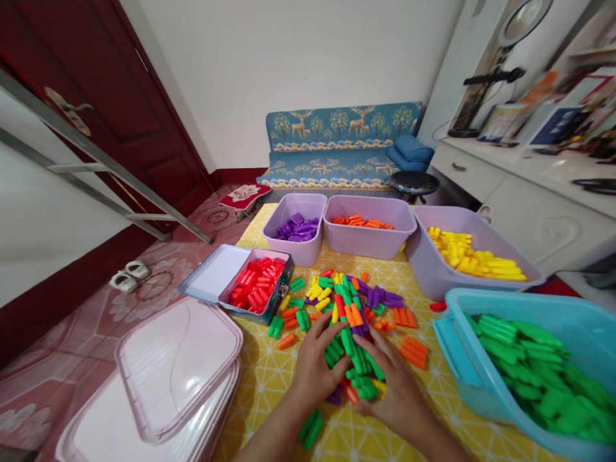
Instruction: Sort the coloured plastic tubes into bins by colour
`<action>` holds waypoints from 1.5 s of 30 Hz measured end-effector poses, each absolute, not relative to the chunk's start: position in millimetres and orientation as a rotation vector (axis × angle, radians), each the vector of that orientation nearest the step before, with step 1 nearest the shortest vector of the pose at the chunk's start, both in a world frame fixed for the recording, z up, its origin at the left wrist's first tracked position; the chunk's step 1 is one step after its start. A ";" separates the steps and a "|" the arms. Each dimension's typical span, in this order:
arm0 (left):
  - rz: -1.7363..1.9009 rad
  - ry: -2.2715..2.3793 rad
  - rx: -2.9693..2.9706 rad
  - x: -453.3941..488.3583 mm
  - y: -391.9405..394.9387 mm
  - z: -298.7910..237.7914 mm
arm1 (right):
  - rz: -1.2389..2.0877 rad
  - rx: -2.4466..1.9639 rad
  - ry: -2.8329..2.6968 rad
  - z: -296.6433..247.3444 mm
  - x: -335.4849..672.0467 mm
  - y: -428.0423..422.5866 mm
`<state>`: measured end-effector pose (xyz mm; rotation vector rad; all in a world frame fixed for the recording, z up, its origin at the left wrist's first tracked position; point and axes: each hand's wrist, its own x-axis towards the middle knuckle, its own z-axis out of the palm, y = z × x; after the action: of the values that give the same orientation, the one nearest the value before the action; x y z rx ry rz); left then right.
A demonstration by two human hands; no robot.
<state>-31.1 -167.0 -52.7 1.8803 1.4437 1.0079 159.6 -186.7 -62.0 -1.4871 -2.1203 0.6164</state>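
Yellow-patterned worktop (pixel 269 385). Pile of mixed pegs (pixel 359 298) at centre. Left hand (pixel 315 366) and right hand (pixel 392 378): close together at pile's near edge, fingers curled on green pegs (pixel 360 367). Blue tub (pixel 462 369) right of pile; red-filled tin (pixel 255 312) left.

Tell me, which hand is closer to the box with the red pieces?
Left. The left hand rests on the mixed pile just right of the red-piece box; the right hand is farther right, across the pile.

blue deer-print sofa (pixel 337 144) | dark red door (pixel 110 109) | white slippers (pixel 129 276) | stacked pink lids (pixel 178 366) | black stool (pixel 414 183)
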 end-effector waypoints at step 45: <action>1.098 1.127 1.806 -16.5 -141.9 -33.8 | 0.819 -1.258 -1.658 -62.8 160.7 -169.9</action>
<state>-16.5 -141.9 -33.8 1.8056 1.1273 1.0976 160.7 -169.9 -62.8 -1.2579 -1.6577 0.8192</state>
